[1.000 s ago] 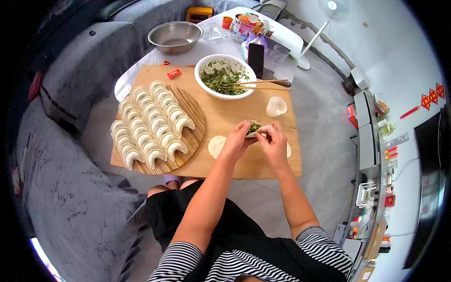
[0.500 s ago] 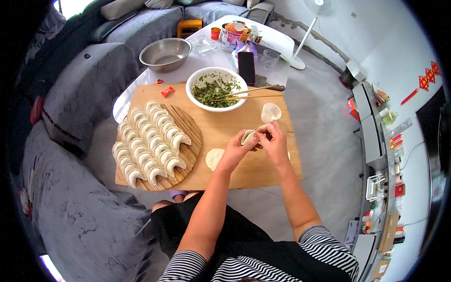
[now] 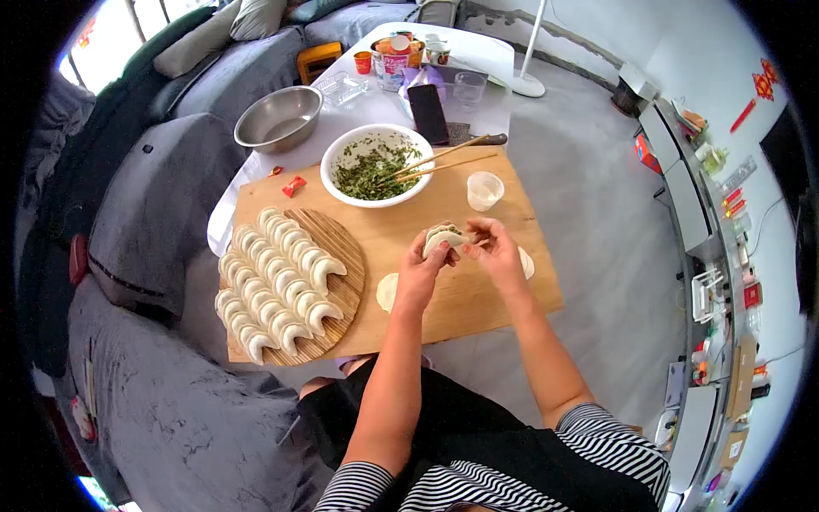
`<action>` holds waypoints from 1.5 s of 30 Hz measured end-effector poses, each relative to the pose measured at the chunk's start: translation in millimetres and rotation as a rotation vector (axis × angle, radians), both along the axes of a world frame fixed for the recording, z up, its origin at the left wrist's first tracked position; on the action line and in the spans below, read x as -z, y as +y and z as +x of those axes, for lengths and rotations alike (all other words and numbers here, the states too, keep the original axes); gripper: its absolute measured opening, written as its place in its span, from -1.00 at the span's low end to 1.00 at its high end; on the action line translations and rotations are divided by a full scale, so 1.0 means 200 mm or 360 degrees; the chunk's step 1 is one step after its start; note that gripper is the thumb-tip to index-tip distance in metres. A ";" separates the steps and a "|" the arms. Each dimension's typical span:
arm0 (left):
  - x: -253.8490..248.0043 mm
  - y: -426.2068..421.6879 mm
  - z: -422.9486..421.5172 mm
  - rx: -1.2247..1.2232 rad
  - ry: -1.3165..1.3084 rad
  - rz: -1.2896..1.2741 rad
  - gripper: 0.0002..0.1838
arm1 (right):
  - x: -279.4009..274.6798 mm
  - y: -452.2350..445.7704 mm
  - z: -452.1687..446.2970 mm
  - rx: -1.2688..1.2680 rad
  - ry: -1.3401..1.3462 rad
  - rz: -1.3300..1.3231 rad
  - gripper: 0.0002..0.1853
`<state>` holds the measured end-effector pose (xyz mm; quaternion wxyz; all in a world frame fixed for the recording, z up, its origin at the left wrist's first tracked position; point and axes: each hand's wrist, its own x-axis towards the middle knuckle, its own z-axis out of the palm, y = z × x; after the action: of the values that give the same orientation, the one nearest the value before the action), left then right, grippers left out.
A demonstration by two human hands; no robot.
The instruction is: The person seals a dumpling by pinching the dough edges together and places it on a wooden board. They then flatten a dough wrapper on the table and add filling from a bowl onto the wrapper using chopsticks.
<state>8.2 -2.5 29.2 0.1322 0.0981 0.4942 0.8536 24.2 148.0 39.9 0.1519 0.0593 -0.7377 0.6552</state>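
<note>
My left hand (image 3: 421,269) holds a folded dumpling (image 3: 445,240) above the board, with green filling showing along its upper edge. My right hand (image 3: 497,254) is at the dumpling's right corner, thumb and forefinger apart; whether they touch it I cannot tell. One flat round wrapper (image 3: 387,293) lies by my left wrist, another wrapper (image 3: 528,264) just beyond my right hand. Rows of finished dumplings (image 3: 277,277) cover much of a round ridged wooden tray (image 3: 345,247) at left. A white bowl (image 3: 330,182) contains chopped green filling (image 3: 371,173), with chopsticks (image 3: 452,162) resting in it.
On the wooden board (image 3: 444,320) stand a small translucent cup (image 3: 485,191) and a red wrapped packet (image 3: 293,186). Behind are a steel basin (image 3: 278,119), a phone (image 3: 428,114), a knife handle (image 3: 489,139), a glass (image 3: 469,89) and a large tin (image 3: 392,72).
My right fingers have parted and drawn slightly right from the dumpling, which now shows more of its filled edge. My left hand keeps its hold. The camera view has shifted and tilted.
</note>
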 end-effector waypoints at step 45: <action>0.02 0.06 -0.02 -0.0057 0.0104 -0.0049 -0.62 | -0.14 0.01 -0.01 0.0146 0.0537 0.0831 -0.65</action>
<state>3.5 9.1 25.3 0.1022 0.1152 0.5130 0.8445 22.0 149.2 67.9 0.2812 0.1709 -0.8473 0.4169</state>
